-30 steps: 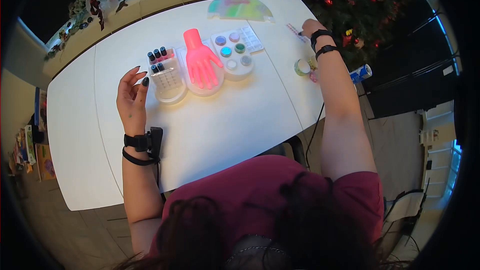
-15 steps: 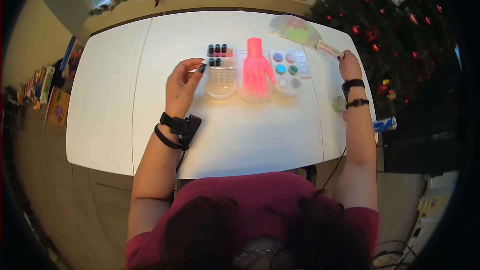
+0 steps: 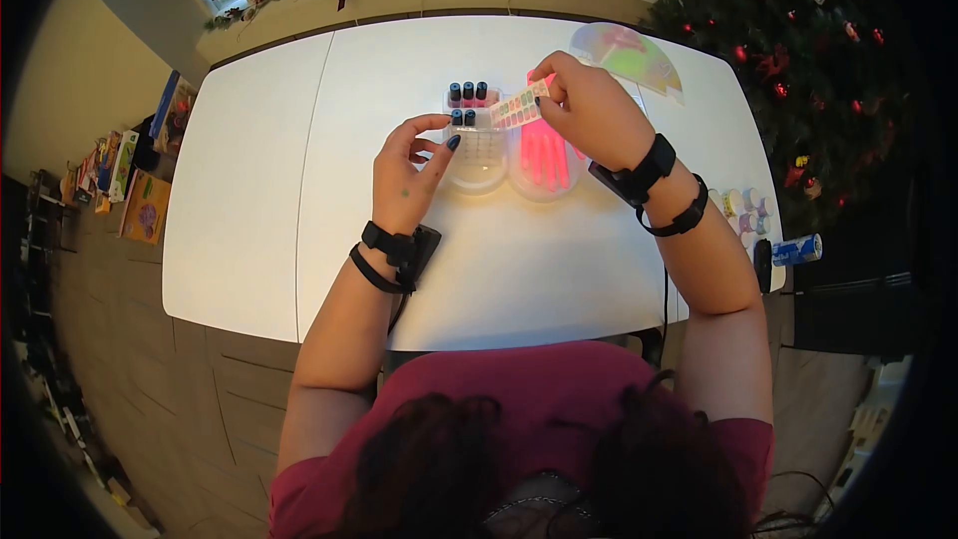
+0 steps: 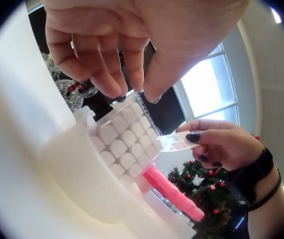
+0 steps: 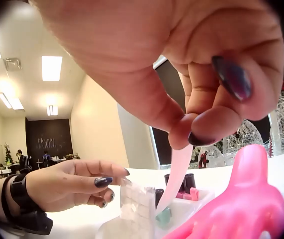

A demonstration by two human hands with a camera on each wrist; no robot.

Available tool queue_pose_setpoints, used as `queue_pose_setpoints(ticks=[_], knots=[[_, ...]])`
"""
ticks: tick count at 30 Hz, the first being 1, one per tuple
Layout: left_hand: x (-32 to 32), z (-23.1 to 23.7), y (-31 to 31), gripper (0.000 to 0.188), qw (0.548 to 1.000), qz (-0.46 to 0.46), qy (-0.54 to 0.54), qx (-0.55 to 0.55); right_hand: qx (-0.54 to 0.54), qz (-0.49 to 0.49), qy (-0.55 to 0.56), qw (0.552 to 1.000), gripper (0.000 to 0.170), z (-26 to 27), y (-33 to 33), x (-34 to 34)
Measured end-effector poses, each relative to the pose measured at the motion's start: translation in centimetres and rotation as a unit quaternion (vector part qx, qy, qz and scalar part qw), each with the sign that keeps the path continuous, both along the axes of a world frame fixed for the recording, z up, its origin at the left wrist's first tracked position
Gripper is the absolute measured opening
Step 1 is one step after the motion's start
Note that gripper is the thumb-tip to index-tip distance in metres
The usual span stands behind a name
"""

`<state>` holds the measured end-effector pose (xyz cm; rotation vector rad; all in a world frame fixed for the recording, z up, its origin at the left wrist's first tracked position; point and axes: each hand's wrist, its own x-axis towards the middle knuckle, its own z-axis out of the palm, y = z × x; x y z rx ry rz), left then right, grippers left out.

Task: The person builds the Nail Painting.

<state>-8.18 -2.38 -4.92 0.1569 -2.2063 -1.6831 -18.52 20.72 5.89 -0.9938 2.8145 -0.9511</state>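
My right hand (image 3: pixel 599 115) pinches a nail sticker sheet (image 3: pixel 521 106) between thumb and fingers, above the pink model hand (image 3: pixel 546 155). In the right wrist view the sheet (image 5: pixel 178 177) hangs edge-on as a pale strip. My left hand (image 3: pixel 404 168) hovers at the left of a clear stand (image 3: pixel 476 178), thumb and forefinger apart, fingers loosely bent. Its fingertips come close to the top of a clear case of nail tips (image 4: pixel 124 137) in the left wrist view. Several dark-capped polish bottles (image 3: pixel 468 92) stand at the back of that stand.
A holographic fan-shaped mat (image 3: pixel 634 58) lies at the back right of the white table (image 3: pixel 239 240). Small jars (image 3: pixel 748 205) and a blue can (image 3: pixel 796 250) stand by the right edge, partly beside my forearm. A decorated Christmas tree (image 3: pixel 788 70) rises beyond that edge.
My right hand has picked up the nail sticker sheet from the table's right side and carried it left over the model hand. My left hand stays near the stand. The head view has shifted.
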Motion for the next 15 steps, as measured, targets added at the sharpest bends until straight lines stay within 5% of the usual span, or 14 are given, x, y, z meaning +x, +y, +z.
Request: queue_pose_setpoints(ticks=[12, 15], knots=[[0.1, -0.1, -0.1, 0.032, 0.999, -0.011, 0.033, -0.04, 0.079, -0.045, 0.114, 0.989, 0.037, -5.0, -1.3, -0.6], [0.1, -0.2, -0.3, 0.033, 0.999, -0.033, 0.023, -0.026, 0.12, -0.108, 0.03, 0.986, 0.043, -1.3, 0.3, 1.0]])
